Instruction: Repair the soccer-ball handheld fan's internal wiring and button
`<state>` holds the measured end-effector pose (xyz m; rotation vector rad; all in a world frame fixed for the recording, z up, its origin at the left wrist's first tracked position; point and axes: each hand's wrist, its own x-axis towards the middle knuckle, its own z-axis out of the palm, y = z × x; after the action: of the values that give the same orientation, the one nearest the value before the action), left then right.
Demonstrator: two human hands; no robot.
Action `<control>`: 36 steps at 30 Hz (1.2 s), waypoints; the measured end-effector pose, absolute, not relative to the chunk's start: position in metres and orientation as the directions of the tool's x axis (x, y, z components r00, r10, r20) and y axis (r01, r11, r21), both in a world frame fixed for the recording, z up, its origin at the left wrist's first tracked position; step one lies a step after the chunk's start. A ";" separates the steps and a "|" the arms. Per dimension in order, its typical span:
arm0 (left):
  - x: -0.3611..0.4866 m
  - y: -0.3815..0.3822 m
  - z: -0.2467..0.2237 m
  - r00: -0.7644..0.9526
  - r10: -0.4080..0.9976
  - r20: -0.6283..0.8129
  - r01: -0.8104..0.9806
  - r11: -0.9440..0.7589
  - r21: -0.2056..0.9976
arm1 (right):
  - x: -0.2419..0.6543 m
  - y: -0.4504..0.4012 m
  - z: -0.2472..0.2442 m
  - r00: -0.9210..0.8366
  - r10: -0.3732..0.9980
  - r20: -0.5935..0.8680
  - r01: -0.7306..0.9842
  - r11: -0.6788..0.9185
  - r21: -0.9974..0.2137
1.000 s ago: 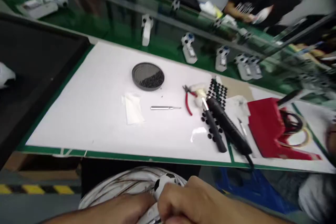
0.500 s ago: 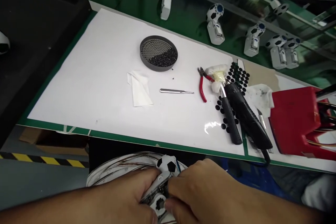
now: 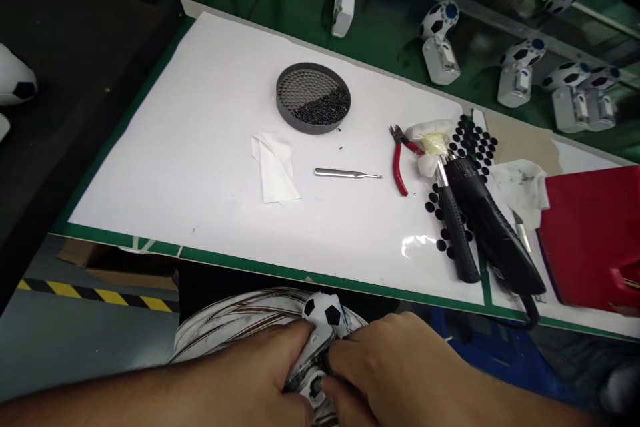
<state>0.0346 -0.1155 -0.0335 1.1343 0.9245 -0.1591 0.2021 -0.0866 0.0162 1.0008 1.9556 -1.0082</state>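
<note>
The white-papered workbench (image 3: 165, 160) is stretching ahead, a round mesh tray (image 3: 313, 99) sitting on it; below its edge, the left hand (image 3: 235, 373) and right hand (image 3: 385, 363) are gripping a soccer-ball toy (image 3: 325, 312), hiding most of its body.

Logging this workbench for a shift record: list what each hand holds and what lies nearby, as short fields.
Left hand: grips the soccer-ball-headed white figure
Right hand: grips the same figure
Below the hands: striped white fabric
On the white sheet: round mesh tray with black granules, red-handled pliers, slim metal tool, folded white paper
Right of these: black hot-air gun, red box
Beyond the sheet: similar figures on a green surface
</note>
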 end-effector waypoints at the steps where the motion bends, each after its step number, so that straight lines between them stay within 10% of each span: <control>1: 0.036 -0.117 -0.035 0.623 0.340 -0.705 0.552 0.448 0.703 | 0.203 -0.090 0.014 -0.446 0.327 -0.833 0.870 0.376 -0.318; 36: 0.048 -0.122 -0.036 0.618 0.310 -0.723 0.543 0.497 0.677 | 0.217 -0.104 -0.004 -0.557 0.235 -0.796 0.763 0.522 -0.380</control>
<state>0.0476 -0.1220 -0.0358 1.0829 0.9403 -0.1694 0.2168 -0.1037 -0.0044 0.8095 2.0670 -0.9723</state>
